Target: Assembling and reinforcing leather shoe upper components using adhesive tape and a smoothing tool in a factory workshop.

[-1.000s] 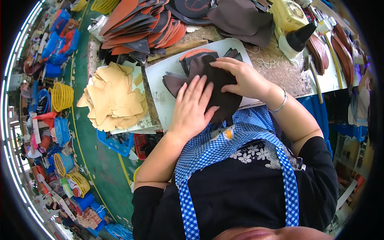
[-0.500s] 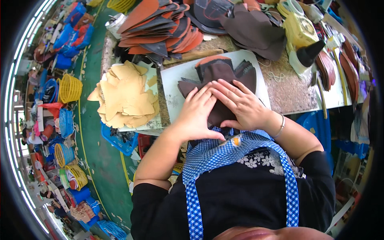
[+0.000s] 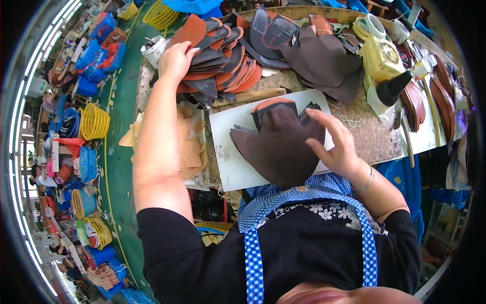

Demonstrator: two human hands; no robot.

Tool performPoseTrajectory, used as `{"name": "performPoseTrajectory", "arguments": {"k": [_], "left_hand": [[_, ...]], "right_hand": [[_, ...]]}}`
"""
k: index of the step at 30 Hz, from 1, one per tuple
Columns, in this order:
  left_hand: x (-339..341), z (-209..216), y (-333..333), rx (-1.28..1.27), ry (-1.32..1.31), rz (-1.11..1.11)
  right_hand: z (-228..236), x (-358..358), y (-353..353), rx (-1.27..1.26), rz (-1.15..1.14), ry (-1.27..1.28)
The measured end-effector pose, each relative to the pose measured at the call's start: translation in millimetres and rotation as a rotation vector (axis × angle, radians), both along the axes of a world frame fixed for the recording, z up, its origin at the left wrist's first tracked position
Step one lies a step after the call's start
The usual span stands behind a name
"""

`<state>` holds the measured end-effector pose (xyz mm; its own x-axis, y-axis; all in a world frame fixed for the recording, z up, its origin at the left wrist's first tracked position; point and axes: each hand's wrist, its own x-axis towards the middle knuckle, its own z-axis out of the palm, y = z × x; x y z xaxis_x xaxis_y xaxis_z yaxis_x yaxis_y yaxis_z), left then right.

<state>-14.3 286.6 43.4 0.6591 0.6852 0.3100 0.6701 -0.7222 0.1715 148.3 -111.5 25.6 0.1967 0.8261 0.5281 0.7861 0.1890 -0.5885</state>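
Observation:
My left hand (image 3: 175, 62) reaches to the far left, its fingers closed on the edge of a rust-orange leather shoe piece (image 3: 189, 31). That piece lies at the left end of a fanned pile of orange and black leather pieces (image 3: 223, 68). My right hand (image 3: 335, 144) hovers with fingers apart beside the dark brown leather pieces (image 3: 281, 152), holding nothing. These are stacked in front of me on a white board (image 3: 228, 169), with an orange-edged piece showing at the top of the stack.
Beige pieces (image 3: 190, 147) lie left, partly behind my left forearm. More dark brown pieces (image 3: 329, 61) sit at the back. A black-nozzled bottle (image 3: 392, 88) stands on the right beside a yellowish container (image 3: 380, 53). A white tub (image 3: 154, 51) is at the far left corner.
Both hands have lifted off the dark brown stack. My left hand has gone up and left to the orange and black pile; my right has drawn off to the right and opened.

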Motion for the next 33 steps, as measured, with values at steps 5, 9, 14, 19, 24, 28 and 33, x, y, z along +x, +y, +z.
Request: {"name": "performPoseTrajectory", "arguments": {"k": [5, 9, 14, 19, 24, 28, 33], "left_hand": [[-11.6, 15.2, -6.1, 0.363, -0.115, 0.046], [16.4, 46.1, -97.9, 0.623, -0.648, -0.13], [16.2, 44.5, -252.8, -0.891, -1.122, -0.568], [8.9, 38.1, -255.9, -1.156, -1.252, -0.47], [24.0, 26.9, -229.1, -1.067, -1.329, -0.415], [16.4, 30.0, -140.9, -0.536, -1.43, -0.266], [-24.4, -0.8, -71.1, -0.318, -0.952, 0.304]], "right_hand": [[17.2, -6.5, 29.5, 0.029, 0.061, 0.083], [24.7, -8.5, 51.8, -0.11, 0.178, 0.34], [41.8, -17.1, 70.8, 0.298, 0.196, -0.018], [50.4, -23.3, 62.4, 0.391, 0.159, -0.18], [52.7, -13.4, 43.1, 0.335, -0.138, 0.839], [57.5, 55.8, 33.2, 0.68, -0.116, 1.263], [35.1, 27.8, 19.5, 0.378, -0.24, 1.373]]}}
